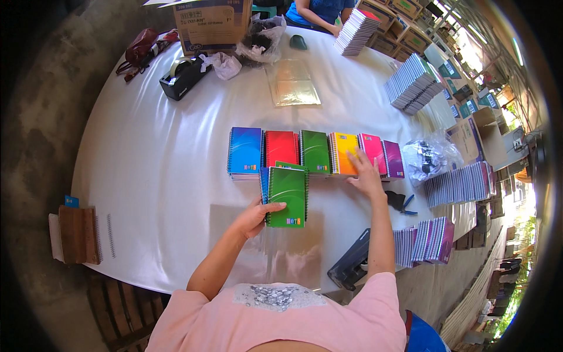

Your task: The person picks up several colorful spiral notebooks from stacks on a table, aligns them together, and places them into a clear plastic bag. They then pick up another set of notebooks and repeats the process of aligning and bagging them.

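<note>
In my left hand (253, 218) is a small bunch of spiral notebooks, thumb on top; a green spiral notebook (287, 196) covers the others, with a blue edge and another green edge showing. My right hand (366, 172) rests on the yellow spiral notebook (342, 146), fingers spread. That one belongs to a row of notebook stacks: blue (244, 149), red (281, 145), green (315, 151), yellow, pink (372, 148) and purple (393, 158). The held bunch overlaps the near edge of the red stack.
A tape dispenser (183, 79) and a cardboard box (212, 26) stand at the far left. Clear plastic sheets (295, 85) lie beyond the row. Tall notebook stacks (413, 85) line the right side, near blue-handled pliers (409, 205) and a black device (350, 264). Another person (319, 13) sits across.
</note>
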A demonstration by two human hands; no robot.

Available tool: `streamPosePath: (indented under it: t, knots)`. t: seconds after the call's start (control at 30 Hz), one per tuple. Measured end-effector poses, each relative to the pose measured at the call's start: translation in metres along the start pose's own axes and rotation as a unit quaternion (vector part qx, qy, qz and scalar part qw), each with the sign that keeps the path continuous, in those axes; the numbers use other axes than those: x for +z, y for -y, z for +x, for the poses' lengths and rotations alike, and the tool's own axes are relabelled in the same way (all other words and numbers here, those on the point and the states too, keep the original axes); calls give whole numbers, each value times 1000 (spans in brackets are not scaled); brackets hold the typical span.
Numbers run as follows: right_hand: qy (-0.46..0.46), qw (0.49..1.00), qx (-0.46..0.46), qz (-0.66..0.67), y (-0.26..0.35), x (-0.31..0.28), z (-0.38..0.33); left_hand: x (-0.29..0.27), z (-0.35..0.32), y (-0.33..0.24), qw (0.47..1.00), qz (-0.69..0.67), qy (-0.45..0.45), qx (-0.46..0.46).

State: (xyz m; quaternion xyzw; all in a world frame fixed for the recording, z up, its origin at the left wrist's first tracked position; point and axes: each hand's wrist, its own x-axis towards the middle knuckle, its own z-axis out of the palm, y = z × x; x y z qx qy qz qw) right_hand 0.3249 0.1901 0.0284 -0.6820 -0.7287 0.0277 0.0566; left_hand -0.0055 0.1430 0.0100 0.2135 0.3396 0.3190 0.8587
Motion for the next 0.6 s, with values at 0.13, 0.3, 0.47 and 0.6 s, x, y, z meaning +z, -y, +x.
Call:
streamPosePath:
  t: [0.13,0.3,0.47,0.6]
  knots:
    - [-11,996,-82,21,-26,32,3,0,1,4,1000,3,-4,-3]
    - [8,973,-74,217,-23,13,9,1,0,3,1000,21,-18,12]
    - [6,965,-22,260,-36,10,11,5,-1,0,999,25,-25,3]
    - [-135,962,-4,237,-15,-11,10,0,-6,-3,1000,15,-2,-14]
